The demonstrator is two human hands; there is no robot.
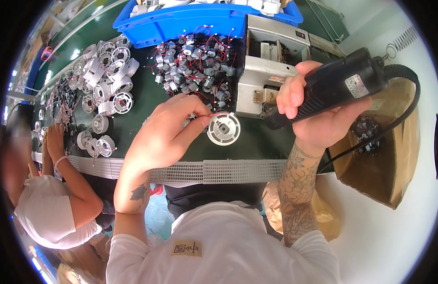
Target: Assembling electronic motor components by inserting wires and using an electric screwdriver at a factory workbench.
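Observation:
My left hand (168, 130) pinches a thin red wire between thumb and forefinger. The wire leads to a round white plastic housing (231, 136) with a grey centre, which rests on the dark green bench at those fingertips. Higher up, my right hand (318, 113) is wrapped round a black electric screwdriver (325, 92), held tilted with its nose down to the left. The nose ends beside a metal box-shaped machine (254, 71), a little right of the housing. The screwdriver's bit cannot be made out. A heap of small grey motors (190, 66) with red wires lies beyond my left hand.
Many white ring housings (103, 90) are piled at left, near a co-worker (58, 208). A blue bin (181, 26) of white parts stands at the back. A coil spring (404, 39) and black cable (415, 94) join the screwdriver. A cardboard box (380, 170) sits at right.

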